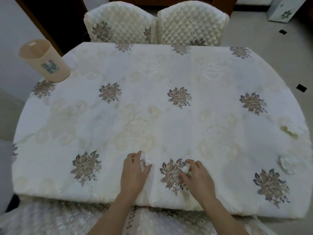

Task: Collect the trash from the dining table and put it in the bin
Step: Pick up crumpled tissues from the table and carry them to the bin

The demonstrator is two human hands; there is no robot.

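Note:
A white tablecloth with flower patterns covers the dining table [152,78]. At the near edge my left hand [133,172] curls its fingers around a crumpled white tissue [146,159]. Just to the right, my right hand [199,175] pinches a second small crumpled tissue [186,169] over a flower pattern. Two more crumpled tissues lie far right: one [290,130] near the table's edge, another [287,162] below it. The beige cylindrical bin [44,61] stands open on the far left corner of the table.
Two quilted cream chairs [118,26] [191,24] are pushed against the far side of the table. A white box [284,11] stands on the floor at the top right. A patterned cover drapes below the near table edge.

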